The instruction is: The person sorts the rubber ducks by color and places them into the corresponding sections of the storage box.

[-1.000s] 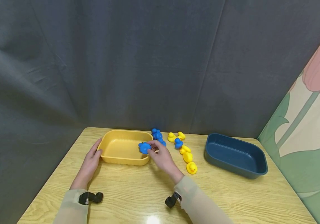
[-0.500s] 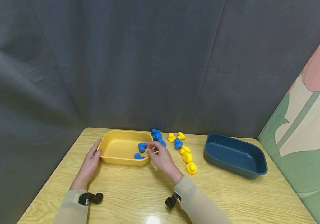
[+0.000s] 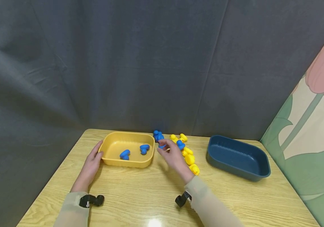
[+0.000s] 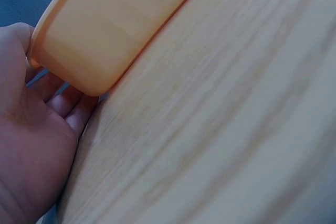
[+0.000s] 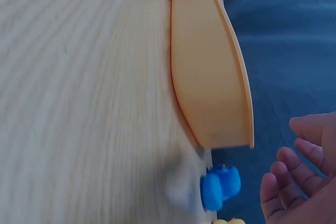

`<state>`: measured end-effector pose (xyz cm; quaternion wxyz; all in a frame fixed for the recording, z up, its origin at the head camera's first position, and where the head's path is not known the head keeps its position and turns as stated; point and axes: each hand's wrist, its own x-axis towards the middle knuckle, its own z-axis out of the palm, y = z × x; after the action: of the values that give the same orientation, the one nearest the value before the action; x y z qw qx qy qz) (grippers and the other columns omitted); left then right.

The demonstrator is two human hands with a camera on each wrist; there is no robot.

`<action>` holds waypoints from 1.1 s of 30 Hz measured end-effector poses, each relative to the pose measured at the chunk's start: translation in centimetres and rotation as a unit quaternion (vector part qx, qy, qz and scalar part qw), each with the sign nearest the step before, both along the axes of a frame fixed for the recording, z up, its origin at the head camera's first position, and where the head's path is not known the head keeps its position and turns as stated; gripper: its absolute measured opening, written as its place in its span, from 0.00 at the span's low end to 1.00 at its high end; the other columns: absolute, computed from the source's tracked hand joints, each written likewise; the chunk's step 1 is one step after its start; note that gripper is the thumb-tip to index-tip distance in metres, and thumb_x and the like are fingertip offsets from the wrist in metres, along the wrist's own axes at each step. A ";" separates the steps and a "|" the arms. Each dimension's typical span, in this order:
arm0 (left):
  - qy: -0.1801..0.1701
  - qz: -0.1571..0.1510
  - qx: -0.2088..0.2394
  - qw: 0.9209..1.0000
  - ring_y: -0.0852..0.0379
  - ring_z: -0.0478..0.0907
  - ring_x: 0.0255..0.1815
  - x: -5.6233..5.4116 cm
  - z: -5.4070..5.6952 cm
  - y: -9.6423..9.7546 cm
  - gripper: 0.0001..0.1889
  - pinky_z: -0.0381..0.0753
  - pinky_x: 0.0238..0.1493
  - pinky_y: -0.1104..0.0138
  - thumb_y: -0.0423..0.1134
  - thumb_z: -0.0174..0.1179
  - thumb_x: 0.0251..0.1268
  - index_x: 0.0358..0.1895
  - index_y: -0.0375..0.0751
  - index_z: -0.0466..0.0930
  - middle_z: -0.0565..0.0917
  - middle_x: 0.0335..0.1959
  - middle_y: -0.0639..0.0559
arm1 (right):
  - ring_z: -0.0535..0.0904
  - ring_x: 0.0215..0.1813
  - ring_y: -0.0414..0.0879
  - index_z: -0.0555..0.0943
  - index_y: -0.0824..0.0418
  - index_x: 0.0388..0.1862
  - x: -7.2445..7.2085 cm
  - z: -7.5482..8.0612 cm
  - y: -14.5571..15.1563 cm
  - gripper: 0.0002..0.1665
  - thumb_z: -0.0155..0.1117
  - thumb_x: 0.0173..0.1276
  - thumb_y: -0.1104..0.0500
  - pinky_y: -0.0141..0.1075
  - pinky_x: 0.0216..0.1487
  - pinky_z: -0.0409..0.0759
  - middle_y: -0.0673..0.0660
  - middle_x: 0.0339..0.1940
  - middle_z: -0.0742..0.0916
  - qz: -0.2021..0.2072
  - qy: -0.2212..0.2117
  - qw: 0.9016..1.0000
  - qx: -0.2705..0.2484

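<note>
My left hand [image 3: 91,162] holds the left end of a yellow plastic tub [image 3: 126,163], its thumb at the rim and the other fingers along the outer wall in the left wrist view. Inside the tub lie two blue rubber ducks, one near the front [image 3: 125,154] and another toward the right end [image 3: 144,148]. Just right of the tub, my right hand [image 3: 174,156] hovers with loosely bent, parted fingers and nothing between them. Below its fingertips is a blue duck [image 3: 162,146], partly hidden by them; more blue ducks [image 3: 158,135] sit behind it.
Several yellow rubber ducks [image 3: 190,159] form a loose line right of the right hand, with one blue duck [image 3: 180,145] among them. A dark blue tub [image 3: 238,171] stands farther right on the wooden table [image 3: 139,195]. A grey curtain [image 3: 150,69] hangs behind.
My right hand has let go of blue ducks inside the yellow tub and moved right, out over the blue ducks beside it. One dropped duck has shifted left. My left hand stays put.
</note>
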<state>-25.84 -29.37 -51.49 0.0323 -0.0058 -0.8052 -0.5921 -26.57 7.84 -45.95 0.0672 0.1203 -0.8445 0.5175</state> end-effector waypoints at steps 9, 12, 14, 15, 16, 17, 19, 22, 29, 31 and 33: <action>-0.005 0.005 -0.009 1.000 0.42 0.41 0.92 0.1 0.2 0.0 0.33 0.45 0.88 0.43 0.45 0.41 0.94 0.93 0.55 0.46 0.47 0.93 0.47 | 0.80 0.67 0.68 0.82 0.66 0.72 -1.1 -0.1 1.1 0.26 0.74 0.78 0.63 0.60 0.70 0.80 0.66 0.68 0.85 -0.012 0.007 1.000 -0.006; -0.007 0.005 -0.012 1.000 0.43 0.40 0.92 0.1 0.2 0.0 0.33 0.44 0.89 0.43 0.45 0.40 0.94 0.94 0.55 0.45 0.47 0.93 0.48 | 0.78 0.71 0.66 0.80 0.66 0.74 -1.4 -0.3 1.1 0.29 0.74 0.79 0.62 0.59 0.74 0.78 0.65 0.72 0.84 -0.019 -0.002 1.000 0.001; -0.007 0.006 -0.014 1.000 0.43 0.40 0.92 0.1 0.2 0.0 0.33 0.44 0.89 0.44 0.45 0.40 0.94 0.94 0.55 0.45 0.47 0.93 0.48 | 0.77 0.73 0.65 0.79 0.66 0.76 -1.6 -0.5 1.1 0.30 0.74 0.79 0.62 0.59 0.75 0.77 0.64 0.73 0.83 -0.024 -0.009 1.000 0.004; -0.006 0.006 -0.014 1.000 0.43 0.40 0.92 0.1 0.2 0.1 0.33 0.44 0.89 0.44 0.45 0.40 0.94 0.94 0.54 0.45 0.47 0.93 0.47 | 0.76 0.74 0.65 0.79 0.67 0.77 -1.7 -0.7 1.1 0.31 0.74 0.79 0.62 0.58 0.75 0.77 0.64 0.74 0.82 -0.025 -0.012 1.000 0.007; -0.004 0.006 -0.014 1.000 0.42 0.40 0.92 0.1 0.2 0.1 0.33 0.44 0.89 0.43 0.45 0.40 0.94 0.93 0.54 0.45 0.47 0.93 0.47 | 0.76 0.74 0.65 0.78 0.67 0.78 -1.9 -0.8 1.0 0.31 0.73 0.79 0.62 0.58 0.75 0.77 0.64 0.75 0.82 -0.027 -0.015 0.999 0.009; -0.003 0.005 -0.012 1.000 0.42 0.40 0.92 0.1 0.2 0.1 0.33 0.44 0.89 0.43 0.45 0.41 0.94 0.93 0.53 0.45 0.47 0.93 0.47 | 0.76 0.74 0.66 0.77 0.67 0.78 -2.0 -1.0 1.0 0.32 0.73 0.79 0.62 0.59 0.75 0.77 0.65 0.75 0.81 -0.029 -0.018 0.999 0.011; -0.002 0.003 -0.008 1.000 0.42 0.41 0.92 0.1 0.3 0.1 0.33 0.44 0.89 0.43 0.44 0.41 0.94 0.93 0.53 0.45 0.47 0.93 0.47 | 0.76 0.74 0.66 0.77 0.67 0.79 -2.2 -1.4 0.9 0.32 0.73 0.79 0.63 0.59 0.74 0.77 0.66 0.75 0.81 -0.034 -0.019 0.999 0.018; 0.003 0.000 -0.006 1.000 0.41 0.41 0.92 0.1 0.3 0.1 0.33 0.45 0.88 0.42 0.43 0.41 0.94 0.93 0.53 0.46 0.47 0.93 0.46 | 0.75 0.74 0.66 0.77 0.65 0.80 -2.5 -1.9 0.8 0.34 0.74 0.79 0.62 0.59 0.74 0.78 0.66 0.77 0.80 -0.041 -0.024 0.998 0.033; 0.005 -0.005 -0.004 1.000 0.41 0.41 0.92 0.0 -0.1 0.0 0.33 0.46 0.88 0.42 0.44 0.41 0.94 0.93 0.52 0.46 0.48 0.93 0.46 | 0.76 0.74 0.65 0.76 0.62 0.81 -3.1 -3.0 0.6 0.36 0.75 0.79 0.59 0.59 0.75 0.76 0.67 0.78 0.78 -0.054 -0.029 0.996 0.061; 0.004 -0.005 -0.002 1.000 0.41 0.41 0.92 0.0 -0.1 0.0 0.33 0.46 0.88 0.42 0.43 0.41 0.94 0.93 0.53 0.46 0.47 0.93 0.46 | 0.76 0.74 0.65 0.76 0.62 0.81 -3.3 -3.2 0.5 0.36 0.75 0.78 0.58 0.59 0.76 0.76 0.67 0.78 0.78 -0.058 -0.034 0.996 0.062; 0.003 -0.005 0.000 1.000 0.42 0.41 0.92 0.0 0.0 -0.1 0.33 0.47 0.88 0.43 0.43 0.41 0.94 0.93 0.54 0.46 0.47 0.93 0.47 | 0.76 0.74 0.65 0.75 0.63 0.82 -3.4 -3.4 0.4 0.37 0.76 0.78 0.58 0.58 0.77 0.75 0.67 0.78 0.78 -0.062 -0.037 0.995 0.062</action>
<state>-25.82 -29.44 -51.52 0.0313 -0.0116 -0.8052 -0.5921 -30.00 8.21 -49.40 0.0599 0.0528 -0.8828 0.4628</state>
